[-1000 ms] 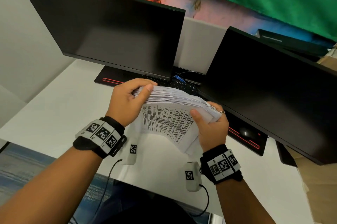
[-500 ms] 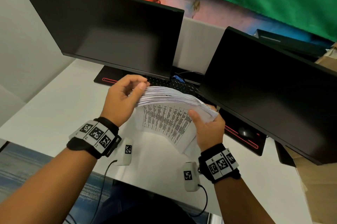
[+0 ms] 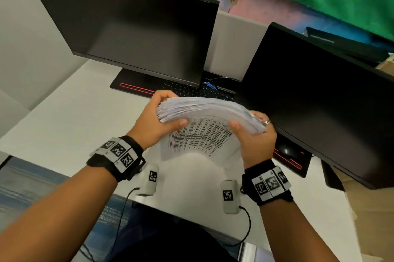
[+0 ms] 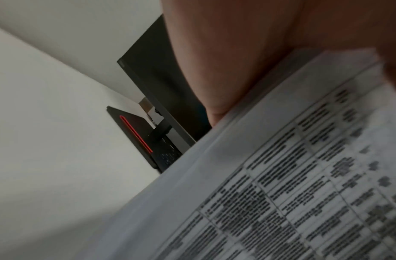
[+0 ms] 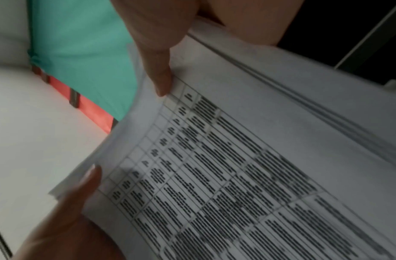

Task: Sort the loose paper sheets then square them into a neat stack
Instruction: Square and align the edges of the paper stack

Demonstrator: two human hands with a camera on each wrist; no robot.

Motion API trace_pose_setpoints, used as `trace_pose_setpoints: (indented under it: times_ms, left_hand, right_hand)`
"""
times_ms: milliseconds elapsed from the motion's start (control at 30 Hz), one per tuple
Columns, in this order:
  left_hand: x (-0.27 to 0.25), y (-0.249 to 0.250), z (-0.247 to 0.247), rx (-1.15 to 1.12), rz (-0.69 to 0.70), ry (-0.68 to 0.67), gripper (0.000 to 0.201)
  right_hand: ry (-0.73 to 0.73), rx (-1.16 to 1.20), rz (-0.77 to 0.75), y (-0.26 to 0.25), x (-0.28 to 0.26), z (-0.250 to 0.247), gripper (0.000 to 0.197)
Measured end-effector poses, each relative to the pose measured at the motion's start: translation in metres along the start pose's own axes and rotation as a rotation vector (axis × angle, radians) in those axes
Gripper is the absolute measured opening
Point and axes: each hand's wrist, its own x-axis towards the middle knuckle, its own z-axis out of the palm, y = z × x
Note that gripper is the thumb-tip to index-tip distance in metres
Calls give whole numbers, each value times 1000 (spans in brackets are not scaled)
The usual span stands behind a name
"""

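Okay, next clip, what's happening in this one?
A person at a white desk holds a thick stack of printed sheets above it with both hands. The left hand grips the stack's left end, thumb on the printed table facing them; the right hand grips the right end. The stack bows upward in the middle and its edges look uneven, so it is not yet squared. Two dark monitors stand behind.

A stack of printed sheets is gripped by the right hand, thumb laid on top; the left hand holds the opposite edge.
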Motion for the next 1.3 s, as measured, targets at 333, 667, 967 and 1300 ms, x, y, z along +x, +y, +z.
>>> trace_pose_setpoints:
  times_ms: [333, 667, 967, 1300]
  left_hand:
    - [2, 16, 21, 155, 254, 337, 10]
    - [8, 18, 23, 145, 201, 304, 19]
    - [15, 19, 25, 123, 132, 345, 14]
    - [17, 15, 12, 80, 138, 287, 19]
  right_hand:
    - [146, -238, -328, -5, 9, 10, 11]
    - [271, -125, -194, -7, 10, 19, 3]
    - [293, -67, -82, -1, 12, 17, 13]
    - [234, 31, -22, 10, 8, 9, 13]
